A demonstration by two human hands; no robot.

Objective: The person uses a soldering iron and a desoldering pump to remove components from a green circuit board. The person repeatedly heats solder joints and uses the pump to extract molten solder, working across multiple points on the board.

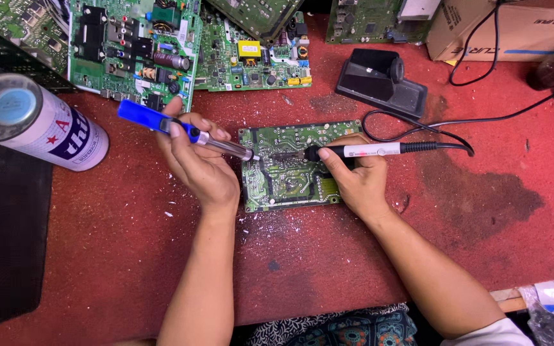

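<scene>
- Green board [288,168] flat on red bench [129,243], centre of view, solder side up, square to the near edge.
- Left hand [200,163] closed round blue-handled desoldering pump [181,131], thumb up on the handle; metal nozzle down on the board's upper left.
- Right hand [354,176] closed in a pen grip on soldering iron [360,151], fingers on the black grip just behind the tip; tip on the board, close to the nozzle, heel of the hand by the board's right edge.
- Board looks thin, stiff, light; likely to skid on the bench unless pinned. Fragile at joints and traces, so best taken by bare edges or corners, not the face.
- Iron: hot at the front, safe only on the grip. Black cable [418,125] loops off right and may tug.
- Pump: rigid, light, easy one-handed.
- Room: open bench near and right of the board. Stand [383,80] just behind, upper right. More boards [161,45] crowd the back edge, close to the left knuckles. Spray can [36,122] lies well left. Cardboard box [514,29] far right corner.
</scene>
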